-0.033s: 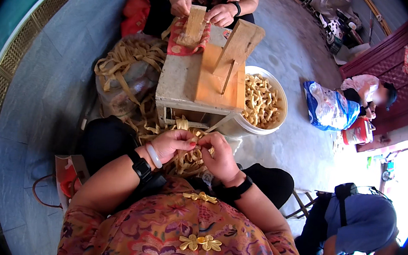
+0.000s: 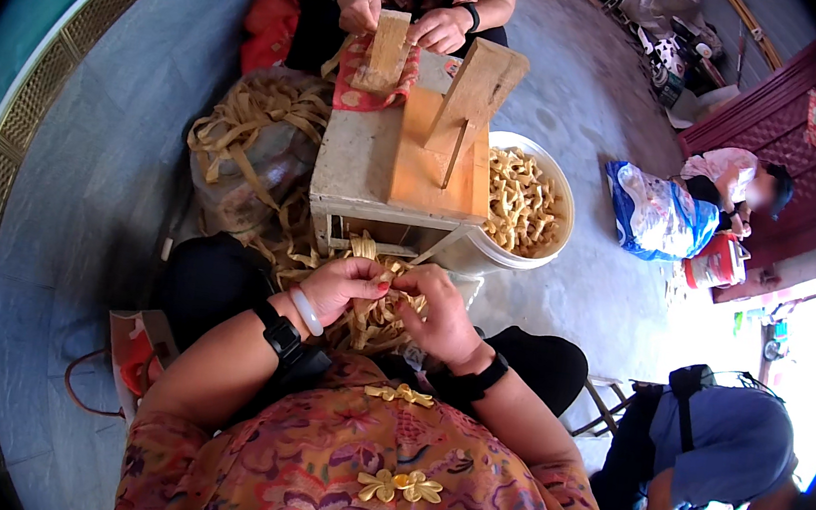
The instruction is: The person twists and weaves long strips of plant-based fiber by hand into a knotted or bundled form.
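Fingers of left hand (image 2: 344,283) and right hand (image 2: 436,314) pinch flat, pale-yellow woven strips (image 2: 371,316).

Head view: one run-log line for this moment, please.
left hand pinching tan strips | right hand pinching same | white bucket ahead

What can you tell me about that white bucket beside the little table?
The white bucket is round, looks like plastic and stands upright on the grey floor, open with no lid. It sits close against the right side of the low wooden table, its left rim hidden behind the tabletop. It is nearly full of pale yellow knotted strips. No hand touches it.
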The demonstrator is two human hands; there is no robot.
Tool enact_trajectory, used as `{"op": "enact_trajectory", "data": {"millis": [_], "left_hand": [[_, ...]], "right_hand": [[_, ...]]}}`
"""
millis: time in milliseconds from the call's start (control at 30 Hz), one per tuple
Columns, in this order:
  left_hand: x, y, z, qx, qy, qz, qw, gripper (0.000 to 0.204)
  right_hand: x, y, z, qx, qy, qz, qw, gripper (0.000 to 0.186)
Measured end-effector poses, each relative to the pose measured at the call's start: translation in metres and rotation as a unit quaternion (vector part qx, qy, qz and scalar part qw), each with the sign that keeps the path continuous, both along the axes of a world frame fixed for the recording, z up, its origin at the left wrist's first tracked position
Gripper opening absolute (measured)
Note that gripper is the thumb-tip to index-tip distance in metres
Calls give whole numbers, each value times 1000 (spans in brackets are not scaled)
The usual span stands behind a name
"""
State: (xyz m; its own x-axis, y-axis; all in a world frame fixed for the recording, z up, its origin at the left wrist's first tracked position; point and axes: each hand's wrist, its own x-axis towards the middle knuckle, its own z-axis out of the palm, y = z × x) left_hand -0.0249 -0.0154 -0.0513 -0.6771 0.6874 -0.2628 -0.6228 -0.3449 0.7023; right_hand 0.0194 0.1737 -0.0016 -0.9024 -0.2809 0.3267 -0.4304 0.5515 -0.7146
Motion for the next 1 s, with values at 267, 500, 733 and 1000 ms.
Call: {"op": "enact_trajectory", "data": {"millis": [267, 500, 733, 1000], "left_hand": [[9, 2, 15, -149, 175, -10, 973, 19], [-2, -1, 12, -218, 327, 73, 917, 16], [14, 0, 43, -267, 415, 66, 867, 14], [3, -9, 61, -252, 419, 36, 872, 11]], "right_hand": [[4, 7, -1, -198, -336, 1, 921, 15], [15, 7, 23, -76, -236, 56, 967, 22], [23, 17, 28, -100, -165, 41, 980, 16], [16, 13, 59, 45, 1, 77, 996, 13]]}}
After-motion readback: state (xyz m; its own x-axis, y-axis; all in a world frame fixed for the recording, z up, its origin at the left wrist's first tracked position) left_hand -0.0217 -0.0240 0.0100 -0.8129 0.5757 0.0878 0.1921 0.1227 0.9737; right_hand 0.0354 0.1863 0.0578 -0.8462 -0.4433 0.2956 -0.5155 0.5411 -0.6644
